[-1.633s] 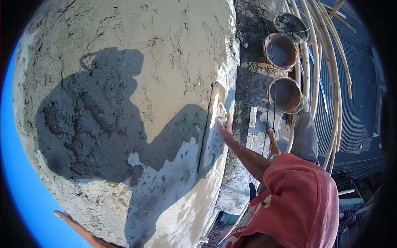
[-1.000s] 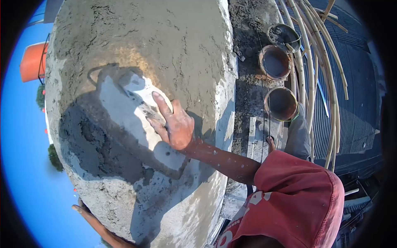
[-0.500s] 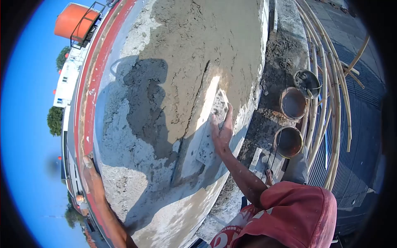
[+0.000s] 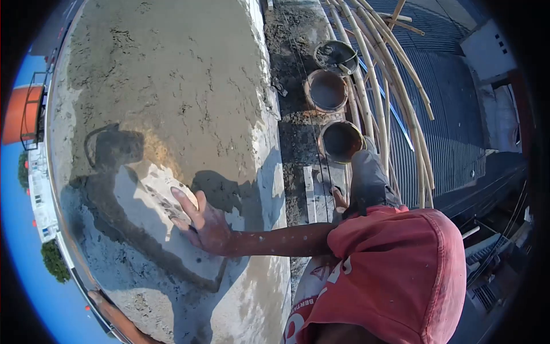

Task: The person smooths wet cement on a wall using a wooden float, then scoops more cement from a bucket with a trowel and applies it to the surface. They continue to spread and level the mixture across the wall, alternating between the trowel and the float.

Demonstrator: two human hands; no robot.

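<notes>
My right hand (image 4: 209, 229) is closed on the handle of a long, flat plastering float (image 4: 134, 198), its pale board smeared with mortar. The float lies slantwise against the wall, between wet grey mortar (image 4: 166, 74) and a paler, rougher patch (image 4: 149, 309). Part of its board is hidden by my hand and forearm. Far to the lower left, my left hand (image 4: 103, 304) grips the wall's top edge, its fingers only partly visible.
Below the wall runs a mortar-strewn ledge (image 4: 295, 137) with three buckets: one of mortar (image 4: 334, 55), a middle one (image 4: 327, 92) and a nearer one (image 4: 342, 141). Bamboo poles (image 4: 366, 74) stand beside them, above a corrugated roof (image 4: 441, 114). An orange tank (image 4: 22, 114) is at far left.
The view has swung, shifting the buckets and poles leftward. My right hand has turned the float to slant the other way and carried it toward the wall's top edge. My left hand stays on the edge.
</notes>
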